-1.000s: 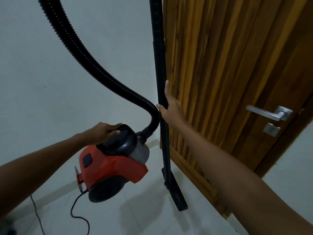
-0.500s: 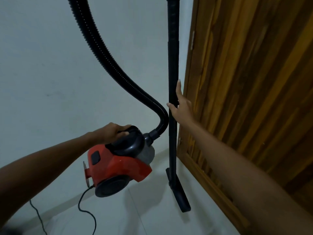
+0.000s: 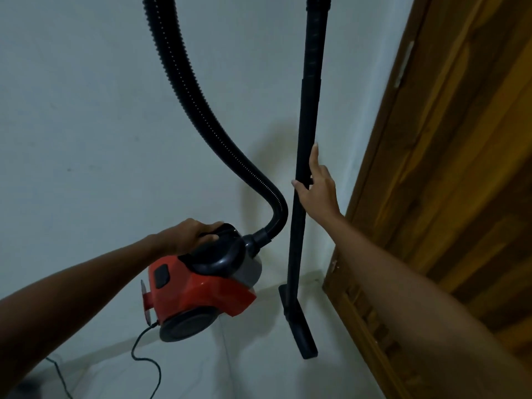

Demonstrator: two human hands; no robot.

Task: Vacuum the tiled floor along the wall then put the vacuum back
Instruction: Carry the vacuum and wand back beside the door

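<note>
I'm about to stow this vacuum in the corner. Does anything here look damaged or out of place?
One thing: the bottom corner of the wooden door frame looks chipped, with pale patches beside the wall. The vacuum body, hose and wand look intact.

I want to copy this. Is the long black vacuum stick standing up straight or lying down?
Standing up, nearly straight. The wand runs top to bottom, its floor nozzle lowest, steadied by the right hand.

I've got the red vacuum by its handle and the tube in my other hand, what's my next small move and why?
Probably lower the red vacuum onto the tiled floor by the wall. Your left hand holds it off the floor, while your right hand steadies the upright tube, its nozzle near the corner.
</note>
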